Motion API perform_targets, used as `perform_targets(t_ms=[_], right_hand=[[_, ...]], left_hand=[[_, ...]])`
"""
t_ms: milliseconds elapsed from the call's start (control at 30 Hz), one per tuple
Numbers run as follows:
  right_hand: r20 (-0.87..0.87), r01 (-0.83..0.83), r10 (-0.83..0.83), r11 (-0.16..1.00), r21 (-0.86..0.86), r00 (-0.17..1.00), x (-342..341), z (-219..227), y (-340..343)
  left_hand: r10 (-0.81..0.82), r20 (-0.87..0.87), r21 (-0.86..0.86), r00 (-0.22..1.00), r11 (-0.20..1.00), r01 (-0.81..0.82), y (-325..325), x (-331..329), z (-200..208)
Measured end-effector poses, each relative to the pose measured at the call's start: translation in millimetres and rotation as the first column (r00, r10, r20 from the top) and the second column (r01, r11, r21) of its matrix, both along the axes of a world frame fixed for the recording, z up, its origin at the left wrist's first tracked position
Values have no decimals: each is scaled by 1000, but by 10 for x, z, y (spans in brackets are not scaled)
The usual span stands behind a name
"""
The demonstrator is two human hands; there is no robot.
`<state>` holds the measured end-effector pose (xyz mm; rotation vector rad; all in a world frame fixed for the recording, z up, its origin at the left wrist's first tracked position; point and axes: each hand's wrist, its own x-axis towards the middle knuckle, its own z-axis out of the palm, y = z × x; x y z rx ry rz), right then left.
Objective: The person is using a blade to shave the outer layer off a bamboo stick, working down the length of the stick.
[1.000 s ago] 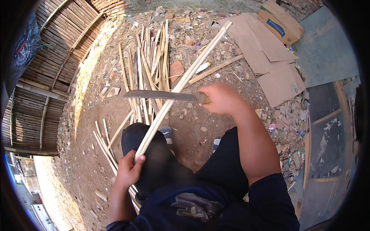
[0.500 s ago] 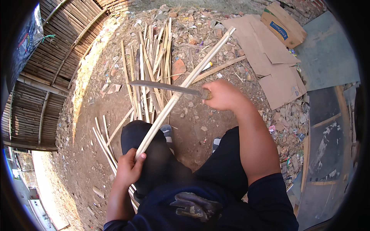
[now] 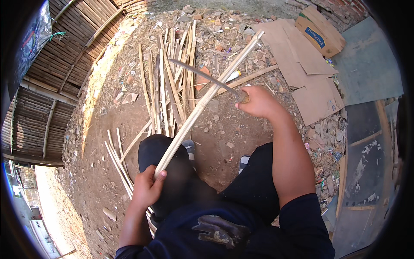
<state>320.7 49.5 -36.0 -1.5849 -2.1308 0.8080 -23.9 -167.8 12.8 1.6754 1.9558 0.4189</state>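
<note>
The flat cardboard (image 3: 312, 101) at upper right is the largest thing I have in view; the pile (image 3: 171, 93) of loose lengths comes next, lying ahead of the left knee (image 3: 148, 151); then the strip (image 3: 200, 109), pale and long, which runs slantwise from the left hand (image 3: 145, 187), across the knee in my view, to a far end near the cardboard. A line shows along its length; split or layered, I cannot tell which. I judge it light for its reach, stiff lengthwise but springy at the unsupported far end, and dry enough not to slip; its edges may splinter, so I would favour a firm hold at the near end, just where the left hand has it. The knife (image 3: 202, 74) is shorter, slender and dark, and crosses the strip in view beyond its midpoint; whether the two touch, I cannot tell; I expect it to be rigid and the heavier of the pair, safe to take only by the handle (image 3: 244, 97). The left hand is curled closed round the strip's near end; the right hand (image 3: 259, 102) is wrapped in a fist about the handle.
</note>
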Motion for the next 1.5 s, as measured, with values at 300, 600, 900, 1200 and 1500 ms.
perform_targets(t_ms=[300,600,900,1200,1500], right_hand=[[48,-235,241,966,-106,969,-53,324,-163],[65,-119,115,991,54,991,-31,269,-180],[19,-95,93,991,96,995,129,308,-126],[76,-298,289,935,190,954,-180,249,-291],[-79,-55,54,999,-1,995,49,103,58]], left_hand=[[-24,102,-14,994,1000,26,-41,-60,5],[-5,195,4,981,1000,4,-34,-126,-94],[-13,223,-16,975,1000,17,-50,-146,-77],[4,275,-23,961,1000,3,-34,-189,-148],[13,216,-12,976,1000,-10,-42,-169,-116]])
